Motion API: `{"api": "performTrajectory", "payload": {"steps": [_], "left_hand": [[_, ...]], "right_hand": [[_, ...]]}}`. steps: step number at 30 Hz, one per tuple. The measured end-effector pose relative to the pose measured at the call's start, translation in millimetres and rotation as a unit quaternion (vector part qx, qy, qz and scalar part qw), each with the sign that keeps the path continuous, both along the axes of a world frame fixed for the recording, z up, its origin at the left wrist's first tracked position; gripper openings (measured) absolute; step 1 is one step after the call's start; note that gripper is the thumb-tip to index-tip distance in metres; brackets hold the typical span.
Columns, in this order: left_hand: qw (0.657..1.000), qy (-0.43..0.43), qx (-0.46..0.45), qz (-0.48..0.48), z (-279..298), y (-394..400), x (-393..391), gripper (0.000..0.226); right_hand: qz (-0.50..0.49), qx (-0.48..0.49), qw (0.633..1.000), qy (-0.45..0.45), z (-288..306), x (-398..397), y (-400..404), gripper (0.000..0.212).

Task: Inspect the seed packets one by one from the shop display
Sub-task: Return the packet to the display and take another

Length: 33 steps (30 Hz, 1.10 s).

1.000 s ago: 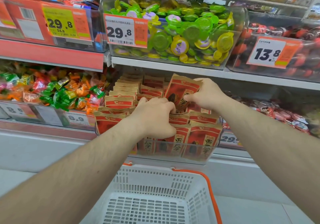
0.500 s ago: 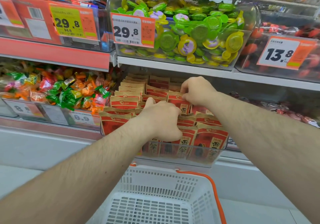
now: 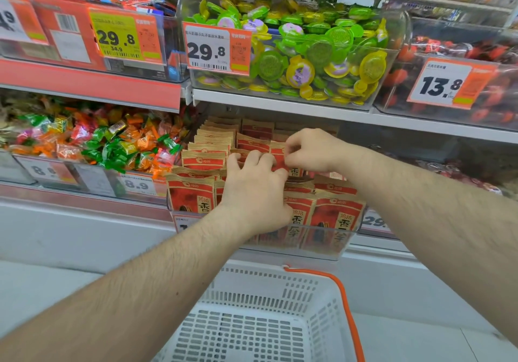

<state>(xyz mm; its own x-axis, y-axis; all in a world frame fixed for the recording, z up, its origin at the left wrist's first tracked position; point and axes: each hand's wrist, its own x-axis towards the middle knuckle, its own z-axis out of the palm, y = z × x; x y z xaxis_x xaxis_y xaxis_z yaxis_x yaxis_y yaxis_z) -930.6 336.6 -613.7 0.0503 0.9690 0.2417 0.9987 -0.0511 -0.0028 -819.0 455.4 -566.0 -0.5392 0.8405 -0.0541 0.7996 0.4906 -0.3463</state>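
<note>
Pinching one red seed packet (image 3: 279, 156) between right hand (image 3: 314, 150) and left hand (image 3: 256, 190).

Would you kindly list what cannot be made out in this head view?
- Seed-bin price tag: covered by the left hand and forearm.
- Tag at: cut off by the right arm.
- Packet pinched by the right hand: print hidden by fingers.
- Basket: cropped by bottom edge.

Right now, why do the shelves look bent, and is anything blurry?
Head view: the wide lens bows the shelf edge; the right hand and the seed packets look slightly soft; glare dulls the clear bin of green sweets; the lighting is even, with no hard shadows.
</note>
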Motion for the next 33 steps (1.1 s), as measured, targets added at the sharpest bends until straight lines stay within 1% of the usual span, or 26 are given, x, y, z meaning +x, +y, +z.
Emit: {"api": "performTrajectory", "payload": {"steps": [1, 2, 4, 5, 8, 10, 13, 15, 17, 20, 23, 25, 27, 28, 30, 32, 33], "left_hand": [[1.0, -0.007, 0.012, 0.008, -2, -2, 1, 0.059], [1.0, -0.012, 0.019, 0.016, -4, -4, 1, 0.059], [0.999, -0.017, 0.026, 0.027, -7, -7, 3, 0.055], [0.999, -0.018, 0.029, 0.031, -8, -8, 3, 0.052], [0.999, -0.018, 0.034, 0.035, -10, -12, 5, 0.043], [0.999, -0.023, 0.029, 0.038, -9, -13, 6, 0.042], [0.999, -0.028, 0.015, 0.044, -7, -13, 6, 0.042], [0.999, -0.03, 0.001, 0.045, -6, -14, 5, 0.043], [0.998, -0.029, -0.013, 0.045, -4, -15, 6, 0.045], [0.998, -0.031, -0.029, 0.049, 0, -17, 8, 0.049], [0.997, -0.048, -0.025, 0.054, 7, -23, 9, 0.055], [0.996, -0.069, -0.012, 0.052, 12, -27, 9, 0.057], [0.993, -0.11, 0.012, 0.041, 18, -32, 7, 0.055], [0.989, -0.138, 0.03, 0.032, 21, -34, 7, 0.051], [0.976, -0.203, 0.079, 0.013, 27, -41, 5, 0.036], [0.957, -0.251, 0.142, -0.001, 32, -49, 3, 0.02], [0.951, -0.26, 0.166, -0.006, 34, -53, 3, 0.018]], "right_hand": [[0.007, -0.049, 0.999, -0.012, 1, 1, -3, 0.009], [0.007, -0.074, 0.997, -0.037, 0, 1, -4, 0.013], [-0.01, -0.074, 0.995, -0.071, -2, 1, -5, 0.021], [-0.022, -0.056, 0.996, -0.071, -2, 0, -6, 0.023], [-0.035, 0.05, 0.993, -0.101, -2, -3, -4, 0.025], [-0.041, 0.09, 0.99, -0.098, -2, -2, -4, 0.024], [-0.049, 0.187, 0.98, -0.056, -1, 3, -3, 0.024], [-0.044, 0.265, 0.962, -0.036, 3, 7, -8, 0.02], [-0.035, 0.322, 0.946, -0.001, 9, 12, -13, 0.018], [-0.034, 0.372, 0.924, 0.082, 15, 18, -22, 0.019], [-0.053, 0.417, 0.892, 0.164, 18, 19, -33, 0.022], [-0.078, 0.431, 0.871, 0.222, 21, 18, -43, 0.025], [-0.092, 0.435, 0.852, 0.277, 27, 17, -53, 0.025], [-0.094, 0.433, 0.844, 0.301, 30, 17, -58, 0.025], [-0.092, 0.422, 0.837, 0.336, 37, 15, -69, 0.025], [-0.083, 0.401, 0.838, 0.36, 41, 12, -79, 0.025], [-0.076, 0.389, 0.841, 0.369, 40, 11, -85, 0.024]]}}
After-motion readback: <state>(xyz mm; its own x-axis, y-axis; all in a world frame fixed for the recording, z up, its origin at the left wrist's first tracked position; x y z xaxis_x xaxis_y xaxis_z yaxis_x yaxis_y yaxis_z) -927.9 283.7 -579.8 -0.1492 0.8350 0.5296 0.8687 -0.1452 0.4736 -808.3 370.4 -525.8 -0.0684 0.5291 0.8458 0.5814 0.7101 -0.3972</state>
